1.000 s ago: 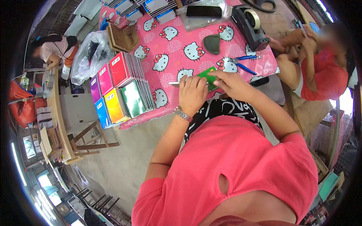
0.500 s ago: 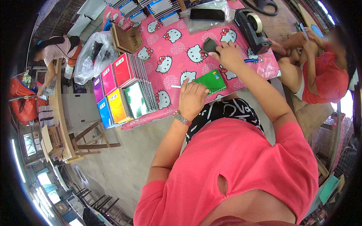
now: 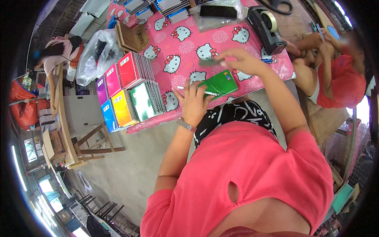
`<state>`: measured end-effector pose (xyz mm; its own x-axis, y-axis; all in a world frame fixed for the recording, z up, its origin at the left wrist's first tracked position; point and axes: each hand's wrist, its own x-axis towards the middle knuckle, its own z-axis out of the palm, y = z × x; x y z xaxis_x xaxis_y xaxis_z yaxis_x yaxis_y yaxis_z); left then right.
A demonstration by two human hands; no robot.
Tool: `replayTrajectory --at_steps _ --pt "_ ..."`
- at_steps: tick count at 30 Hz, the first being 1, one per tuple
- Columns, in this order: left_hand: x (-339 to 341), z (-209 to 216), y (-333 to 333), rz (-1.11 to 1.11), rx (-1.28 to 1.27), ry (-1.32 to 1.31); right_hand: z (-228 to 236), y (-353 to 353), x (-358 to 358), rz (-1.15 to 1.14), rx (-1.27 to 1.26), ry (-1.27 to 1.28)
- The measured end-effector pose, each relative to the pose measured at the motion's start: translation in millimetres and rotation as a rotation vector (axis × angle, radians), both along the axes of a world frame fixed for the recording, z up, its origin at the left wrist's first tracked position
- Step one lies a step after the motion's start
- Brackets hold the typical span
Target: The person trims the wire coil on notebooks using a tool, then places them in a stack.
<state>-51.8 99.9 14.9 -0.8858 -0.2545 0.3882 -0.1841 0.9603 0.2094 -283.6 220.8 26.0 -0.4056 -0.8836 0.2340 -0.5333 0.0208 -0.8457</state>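
A green spiral notebook (image 3: 219,83) lies at a slant near the front edge of the pink table (image 3: 173,43). My left hand (image 3: 193,104) is over its left end, the fingers curled across a thin white stick (image 3: 211,93). Both ends of the stick stick out past my fingers, and its middle is hidden. Beyond the notebook, my right hand (image 3: 241,62) is smeared by motion. At its fingertips, a dark grey-green flat piece (image 3: 207,62) also shows blurred; it looks pinched there.
Stacks of coloured spiral notebooks (image 3: 128,89) stand on the left, below a wooden holder (image 3: 134,38). More notebooks (image 3: 169,8) are piled at the back. At right back are a phone (image 3: 218,12), a tape dispenser (image 3: 266,31) and a blue pen (image 3: 267,61). A person (image 3: 341,75) sits to the right.
My right hand has lifted from the table and swung nearer, with the grey-green piece now left of its fingers. My left hand has slid left along the stick, uncovering more of the notebook.
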Motion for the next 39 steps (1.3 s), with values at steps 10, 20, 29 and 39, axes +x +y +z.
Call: replayTrajectory --at_steps 10,20,29,39 --pt "-12 4 -1 -0.084 0.175 -0.005 7 53 16 0.387 0.033 -0.750" --pt "-11 -2 -9 -0.089 0.215 0.006 1 43 11 0.426 0.035 -0.612" --pt "-11 5 -8 -0.072 0.262 0.005 17 37 6 0.308 0.084 -0.542" --pt "1 -6 -38 -0.100 0.474 0.104 15 19 12 0.433 0.070 -0.702"
